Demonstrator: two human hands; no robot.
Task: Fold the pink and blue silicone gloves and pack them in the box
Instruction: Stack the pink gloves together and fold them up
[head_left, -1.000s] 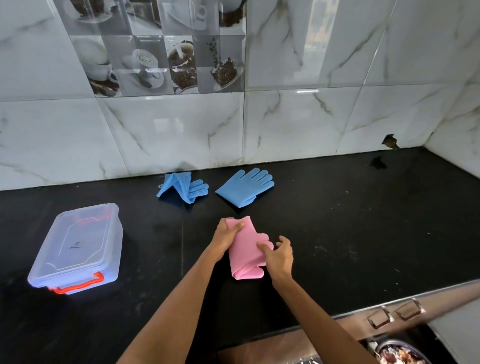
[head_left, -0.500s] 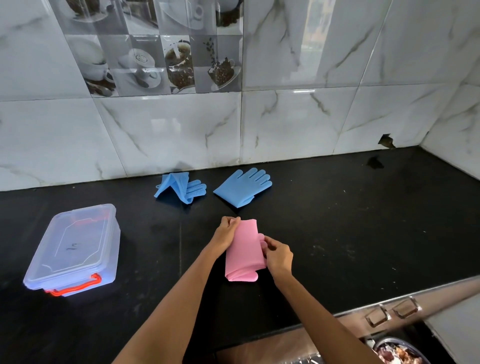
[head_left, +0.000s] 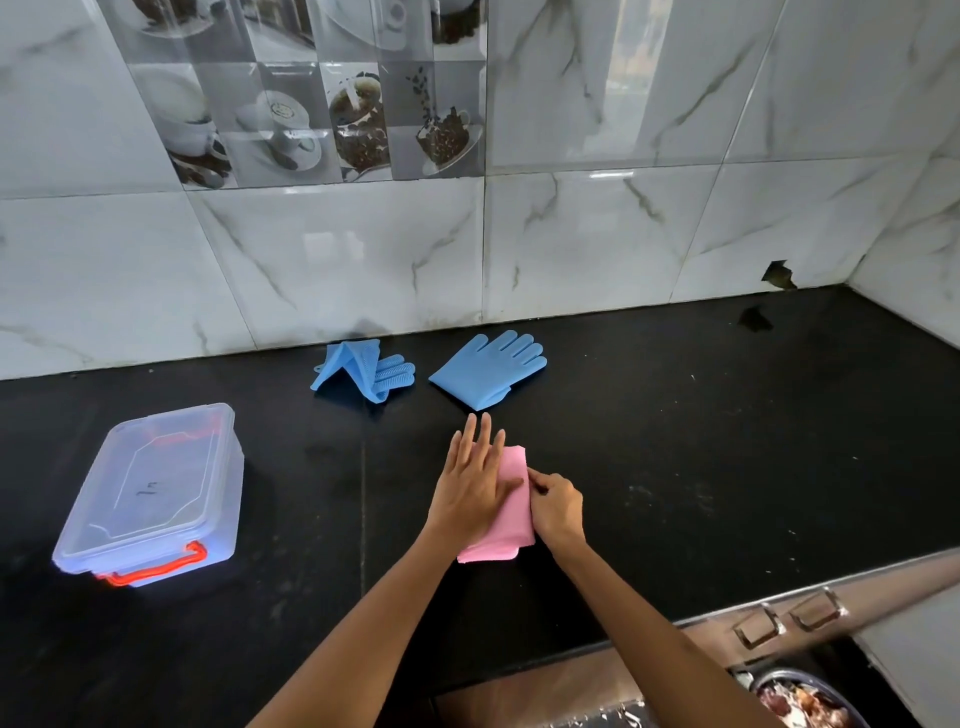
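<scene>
A folded pink silicone glove (head_left: 511, 512) lies on the black counter (head_left: 675, 441) in front of me. My left hand (head_left: 475, 486) presses flat on its left half, fingers spread and pointing away. My right hand (head_left: 556, 506) pinches the glove's right edge. Two blue gloves lie near the wall: one crumpled and partly folded (head_left: 363, 369), the other flat with fingers pointing away (head_left: 488, 369). The clear plastic box (head_left: 156, 493) with a red handle stands at the left, its lid on.
A marble-tiled wall (head_left: 363, 249) runs behind the counter and turns at the right corner. At the lower right are a steel edge with two clips (head_left: 789, 618) and a bowl of food scraps (head_left: 800, 701).
The pink glove has been folded narrower. My left hand went from gripping its top corner to pressing flat on it, and my right hand moved in to its right edge.
</scene>
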